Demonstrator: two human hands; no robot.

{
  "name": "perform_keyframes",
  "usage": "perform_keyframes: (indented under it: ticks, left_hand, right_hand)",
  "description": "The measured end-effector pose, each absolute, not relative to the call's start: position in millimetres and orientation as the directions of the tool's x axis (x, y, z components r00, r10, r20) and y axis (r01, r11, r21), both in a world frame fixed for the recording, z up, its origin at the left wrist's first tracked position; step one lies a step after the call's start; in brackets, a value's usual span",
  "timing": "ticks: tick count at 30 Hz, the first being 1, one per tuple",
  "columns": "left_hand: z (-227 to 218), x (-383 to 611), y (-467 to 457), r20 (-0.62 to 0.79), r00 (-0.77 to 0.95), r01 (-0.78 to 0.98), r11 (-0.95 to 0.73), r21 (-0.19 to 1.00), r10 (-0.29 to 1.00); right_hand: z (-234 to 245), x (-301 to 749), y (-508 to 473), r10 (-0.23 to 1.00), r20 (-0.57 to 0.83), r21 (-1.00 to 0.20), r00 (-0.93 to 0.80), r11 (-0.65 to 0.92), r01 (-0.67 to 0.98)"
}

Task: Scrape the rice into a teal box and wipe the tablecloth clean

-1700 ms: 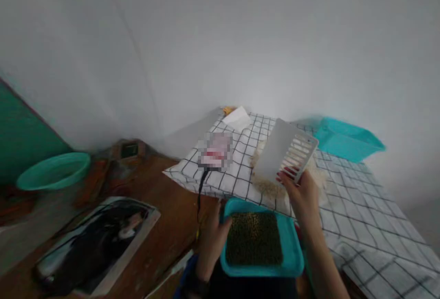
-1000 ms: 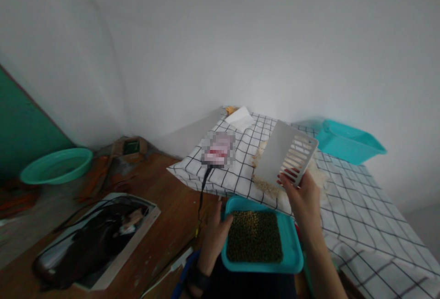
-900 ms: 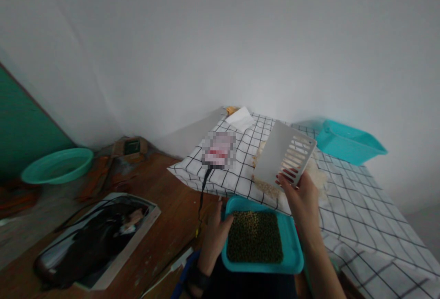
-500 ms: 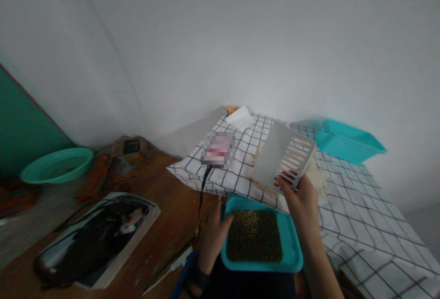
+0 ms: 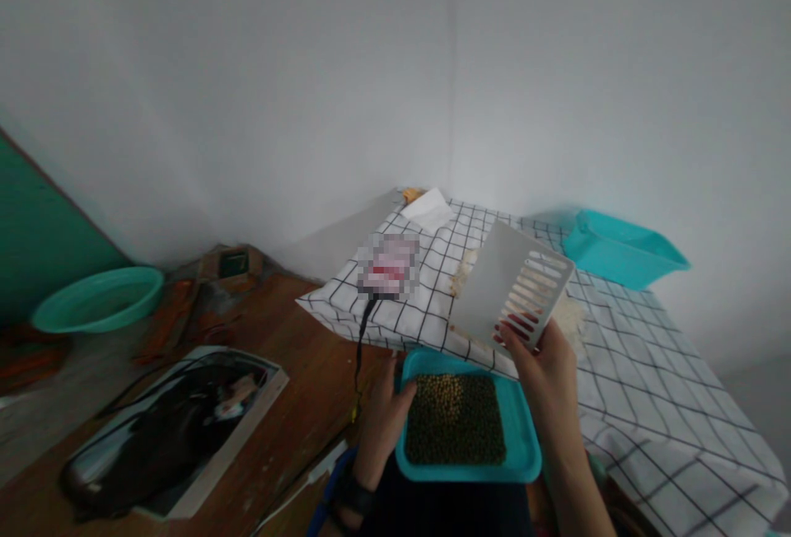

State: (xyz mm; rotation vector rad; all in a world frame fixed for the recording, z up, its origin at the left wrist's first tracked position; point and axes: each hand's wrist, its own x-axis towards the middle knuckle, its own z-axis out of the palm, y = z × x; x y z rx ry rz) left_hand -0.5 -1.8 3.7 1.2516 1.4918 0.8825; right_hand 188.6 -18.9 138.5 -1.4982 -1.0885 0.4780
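Note:
My right hand (image 5: pixel 545 360) is closed on the lower corner of a white slotted plastic scoop (image 5: pixel 510 288), held tilted up over the checked cloth. A pile of pale grains (image 5: pixel 463 267) lies on the cloth behind and beside the scoop. My left hand (image 5: pixel 386 413) grips the left rim of a teal tray (image 5: pixel 525 455) filled with small dark green beans (image 5: pixel 457 417), held at the cloth's near edge.
The black-and-white checked cloth (image 5: pixel 624 356) covers a raised surface by the wall. On it sit a second teal tray (image 5: pixel 621 247), a white paper (image 5: pixel 426 209) and a blurred packet with a black cord (image 5: pixel 362 339). A teal basin (image 5: pixel 95 298) and a dark item on a board (image 5: pixel 166 430) lie left.
The scoop has shifted slightly lower and nearer the tray's far edge, covering more of the grain pile. My left hand and the tray of beans have hardly moved.

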Motion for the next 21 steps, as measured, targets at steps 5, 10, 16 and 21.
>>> perform_keyframes:
  ticks: [5, 10, 16, 21]
  left_hand:
    - [1.4, -1.2, -0.7, -0.196, -0.010, 0.292, 0.190, 0.937, 0.981]
    - [-0.7, -2.1, -0.1, -0.186, 0.004, 0.298, 0.177, 0.938, 0.983]
    - [0.6, -2.1, 0.1, -0.192, -0.001, 0.306, 0.183, 0.934, 0.981]
    - [1.5, -1.2, 0.5, -0.194, -0.001, 0.313, 0.184, 0.932, 0.981]
  right_hand:
    - [136.1, 192.1, -22.5, 0.833, 0.263, -0.935, 0.486, 0.095, 0.342]
    - [130.4, 195.3, -24.6, 0.840, 0.255, -0.943, 0.479, 0.106, 0.316]
    - [127.9, 197.7, -16.1, 0.858, 0.261, -0.938, 0.442, 0.117, 0.326]
    - [124.3, 199.7, -9.5, 0.877, 0.282, -0.945, 0.390, 0.183, 0.272]
